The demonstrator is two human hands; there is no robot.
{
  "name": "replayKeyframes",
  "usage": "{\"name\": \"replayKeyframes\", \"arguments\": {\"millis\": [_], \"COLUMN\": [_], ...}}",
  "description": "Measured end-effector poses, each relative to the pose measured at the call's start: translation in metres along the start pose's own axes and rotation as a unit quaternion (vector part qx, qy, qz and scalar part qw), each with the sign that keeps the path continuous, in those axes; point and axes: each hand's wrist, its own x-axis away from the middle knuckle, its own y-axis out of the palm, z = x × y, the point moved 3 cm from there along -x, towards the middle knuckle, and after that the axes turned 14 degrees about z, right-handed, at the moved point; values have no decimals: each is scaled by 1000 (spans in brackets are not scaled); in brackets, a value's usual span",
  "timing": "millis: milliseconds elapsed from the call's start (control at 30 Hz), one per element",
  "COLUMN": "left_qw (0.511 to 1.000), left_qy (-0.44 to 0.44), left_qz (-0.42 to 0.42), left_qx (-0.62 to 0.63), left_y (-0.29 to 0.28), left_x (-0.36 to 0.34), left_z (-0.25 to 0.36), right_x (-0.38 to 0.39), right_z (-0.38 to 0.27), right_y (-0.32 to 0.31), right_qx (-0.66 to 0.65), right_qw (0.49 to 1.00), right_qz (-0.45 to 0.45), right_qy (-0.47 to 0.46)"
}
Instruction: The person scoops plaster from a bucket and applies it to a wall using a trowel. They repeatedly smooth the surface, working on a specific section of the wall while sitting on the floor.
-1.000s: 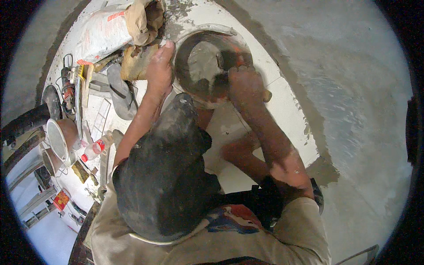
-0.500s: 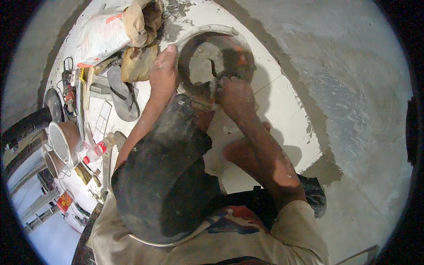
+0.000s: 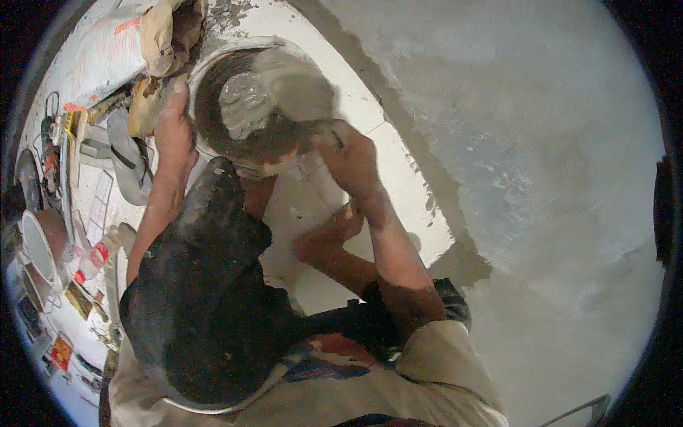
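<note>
A round bucket [image 3: 201,146] with a dirty, mortar-smeared rim stands on the pale tiled floor in front of my knee. Wet grey mortar [image 3: 245,103] lies inside it. My left hand [image 3: 174,128] grips the bucket's left side, its thumb up by the rim. At the bucket's right edge, my right hand [image 3: 348,153] is closed around the handle of what looks like a trowel [image 3: 302,85]. The grey blade is smeared by motion over the right part of the bucket, and its exact shape cannot be made out.
A torn white sack [image 3: 107,53] lies at the far left, beside a yellowish block [image 3: 144,107] and a grey sandal [image 3: 128,160]. Lower left are a pale bucket [image 3: 39,245], a red-capped bottle [image 3: 92,262] and cables. A plastered grey wall [image 3: 526,164] rises on the right.
The view has swung right, so everything sits further left. My right hand has moved out from the bucket's inside to its right edge, lifting the grey blade. My left hand stays on the bucket.
</note>
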Motion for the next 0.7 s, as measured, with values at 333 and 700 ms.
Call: {"name": "replayKeyframes", "arguments": {"millis": [333, 700], "left_qw": [984, 979], "left_qy": [-117, -145], "left_qz": [59, 73], "left_qx": [117, 123], "left_y": [-34, -29], "left_x": [-11, -9], "left_z": [-19, -17], "right_x": [8, -35], "right_z": [133, 198], "right_y": [-70, -70], "right_qx": [134, 277], "right_qw": [968, 960], "right_qz": [-17, 1], "right_qy": [212, 46]}}
